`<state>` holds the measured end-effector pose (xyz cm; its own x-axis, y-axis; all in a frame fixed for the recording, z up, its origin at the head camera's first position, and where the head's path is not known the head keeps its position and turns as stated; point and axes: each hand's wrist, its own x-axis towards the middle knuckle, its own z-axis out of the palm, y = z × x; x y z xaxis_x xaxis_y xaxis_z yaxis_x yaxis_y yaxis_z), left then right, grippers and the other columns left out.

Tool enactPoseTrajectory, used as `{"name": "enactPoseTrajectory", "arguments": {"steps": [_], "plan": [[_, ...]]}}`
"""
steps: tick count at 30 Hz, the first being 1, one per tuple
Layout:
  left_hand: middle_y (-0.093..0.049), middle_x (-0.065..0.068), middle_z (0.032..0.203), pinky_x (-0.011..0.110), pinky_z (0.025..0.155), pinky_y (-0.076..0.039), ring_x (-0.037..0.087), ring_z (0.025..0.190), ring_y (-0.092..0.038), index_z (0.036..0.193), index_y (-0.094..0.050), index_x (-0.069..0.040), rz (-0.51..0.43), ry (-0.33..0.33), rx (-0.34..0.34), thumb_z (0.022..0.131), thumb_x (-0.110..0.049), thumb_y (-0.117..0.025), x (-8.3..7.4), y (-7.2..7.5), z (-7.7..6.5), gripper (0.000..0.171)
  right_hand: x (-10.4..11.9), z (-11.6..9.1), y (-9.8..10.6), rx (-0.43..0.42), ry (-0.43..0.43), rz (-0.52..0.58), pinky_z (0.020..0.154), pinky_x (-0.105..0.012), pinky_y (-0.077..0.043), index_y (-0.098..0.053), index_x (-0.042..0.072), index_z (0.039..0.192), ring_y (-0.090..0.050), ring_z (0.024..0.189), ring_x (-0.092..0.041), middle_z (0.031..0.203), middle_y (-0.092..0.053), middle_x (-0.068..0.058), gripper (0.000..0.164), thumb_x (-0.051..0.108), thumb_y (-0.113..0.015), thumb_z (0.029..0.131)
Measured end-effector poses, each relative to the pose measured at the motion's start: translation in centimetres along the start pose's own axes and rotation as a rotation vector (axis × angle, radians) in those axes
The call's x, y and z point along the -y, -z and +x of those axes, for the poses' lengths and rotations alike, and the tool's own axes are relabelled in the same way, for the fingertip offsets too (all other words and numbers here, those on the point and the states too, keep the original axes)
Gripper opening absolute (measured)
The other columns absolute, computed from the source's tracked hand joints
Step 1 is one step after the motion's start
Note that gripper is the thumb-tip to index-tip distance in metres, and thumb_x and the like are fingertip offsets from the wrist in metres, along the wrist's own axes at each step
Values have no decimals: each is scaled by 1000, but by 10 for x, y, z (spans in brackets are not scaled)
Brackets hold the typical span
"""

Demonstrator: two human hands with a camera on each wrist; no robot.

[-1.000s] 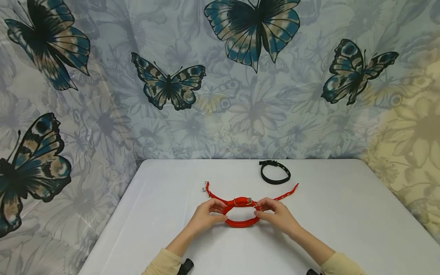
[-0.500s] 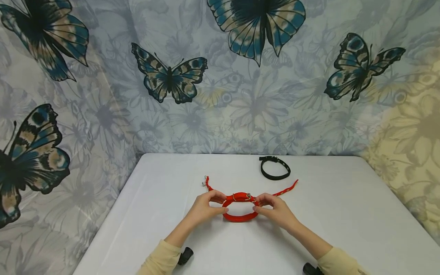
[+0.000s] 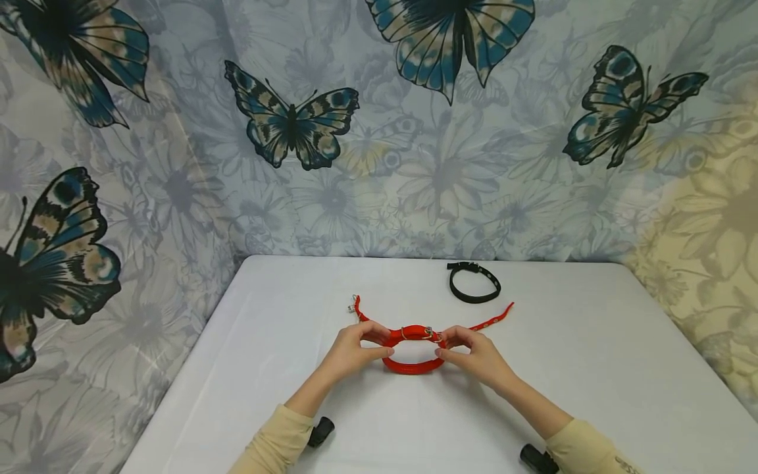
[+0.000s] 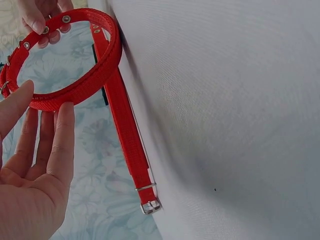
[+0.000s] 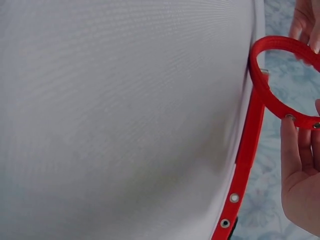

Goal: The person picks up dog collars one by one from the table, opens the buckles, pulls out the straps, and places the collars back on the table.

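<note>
A red collar (image 3: pixel 413 368), buckled into a loop and with metal eyelets along its strap, is held between the two hands at mid-table. At its left side, my left hand (image 3: pixel 351 352) pinches the band between thumb and fingers. My right hand (image 3: pixel 481 359) grips the opposite side in the same way, near the buckle. Behind the loop a second red collar (image 3: pixel 494 319) lies unfastened across the table, partly hidden by the loop and hands. Its silver buckle (image 4: pixel 150 205) shows in the left wrist view, its eyelet end (image 5: pixel 230 210) in the right wrist view.
Near the far edge of the white-covered table (image 3: pixel 266 309) lies a black collar (image 3: pixel 474 299), fastened into a loop. A butterfly-patterned cloth (image 3: pixel 331 217) hangs behind the table. Black devices (image 3: pixel 321 432) sit at both wrists.
The head view has tilted down slightly, so everything stands higher in the picture. Both hands keep their hold on the buckled red collar, with little other movement.
</note>
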<state>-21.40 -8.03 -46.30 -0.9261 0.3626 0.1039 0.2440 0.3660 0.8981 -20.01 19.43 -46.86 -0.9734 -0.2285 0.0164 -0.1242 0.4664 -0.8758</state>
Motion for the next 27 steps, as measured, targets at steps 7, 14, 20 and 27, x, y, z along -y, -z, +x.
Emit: {"name": "enactPoseTrajectory", "arguments": {"steps": [7, 14, 20, 27], "plan": [[-70, -7, 96, 48, 87, -49, 13, 92, -65, 105, -71, -15, -8, -17, 6, 83, -19, -79, 0, 1, 0, 24, 6, 2, 2, 3, 2, 4, 82, -36, -47, -67, 16, 104, -60, 98, -19, 93, -68, 3, 25, 28, -78, 84], [-70, -5, 97, 31, 81, -53, 14, 92, -65, 105, -70, -13, -10, -19, 22, 82, -17, -79, -1, -1, 1, 25, 10, 2, 4, -2, 27, -14, 77, -33, -49, -68, 19, 102, -62, 94, -18, 90, -69, 4, 23, 30, -78, 84], [-69, -4, 97, 25, 79, -54, 14, 94, -65, 104, -70, -13, -14, -4, 25, 81, -18, -81, -8, 0, 3, 26, 13, 3, 4, 0, 34, -29, 80, -36, -50, -68, 19, 100, -62, 93, -16, 90, -69, 6, 22, 28, -79, 83], [-69, -2, 96, 23, 79, -54, 16, 92, -64, 103, -71, -11, -5, -69, 54, 81, -17, -81, -21, 1, 9, 25, 11, 4, 4, 13, 43, -7, 78, -34, -51, -68, 19, 100, -62, 96, -20, 91, -69, 6, 22, 27, -79, 83]]}}
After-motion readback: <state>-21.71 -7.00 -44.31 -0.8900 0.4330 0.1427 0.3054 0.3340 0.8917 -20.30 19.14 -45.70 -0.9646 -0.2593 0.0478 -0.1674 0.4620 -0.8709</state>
